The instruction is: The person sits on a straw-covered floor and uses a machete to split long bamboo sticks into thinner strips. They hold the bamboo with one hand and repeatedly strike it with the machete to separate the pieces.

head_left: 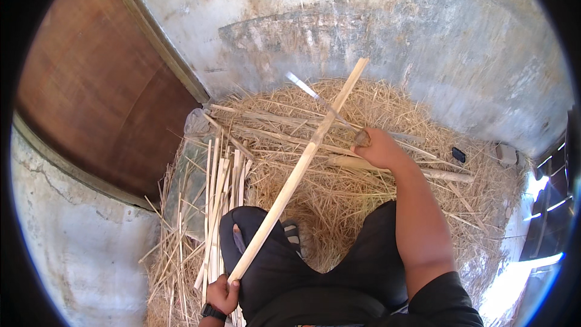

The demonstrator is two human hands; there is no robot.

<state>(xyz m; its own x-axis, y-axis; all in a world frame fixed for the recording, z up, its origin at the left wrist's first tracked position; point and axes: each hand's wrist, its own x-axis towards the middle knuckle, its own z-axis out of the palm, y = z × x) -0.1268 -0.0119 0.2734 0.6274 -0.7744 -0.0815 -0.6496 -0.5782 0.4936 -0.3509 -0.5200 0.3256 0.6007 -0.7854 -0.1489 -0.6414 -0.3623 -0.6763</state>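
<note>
Here, a weathered grey concrete wall curves behind a broad heap of dry straw that covers the floor, with a brown wooden door set in its frame at the left. A person in dark clothing sits over the straw, knees bent, seen from above. A long pale bamboo strip runs diagonally across the scene, its lower end gripped in the left hand near the bottom edge and its upper end reaching up to the wall. The fingers of that hand are curled tight around the strip, and a black wristwatch sits on the wrist. The right hand is closed around the handle of a long knife, whose blade crosses the strip about midway along its upper half. A bundle of split bamboo slats lies on the straw just left of the person's knee, beside a clear plastic sheet. A thicker bamboo pole rests on the straw to the right of the knife hand, and a small dark object lies beyond it.
</note>
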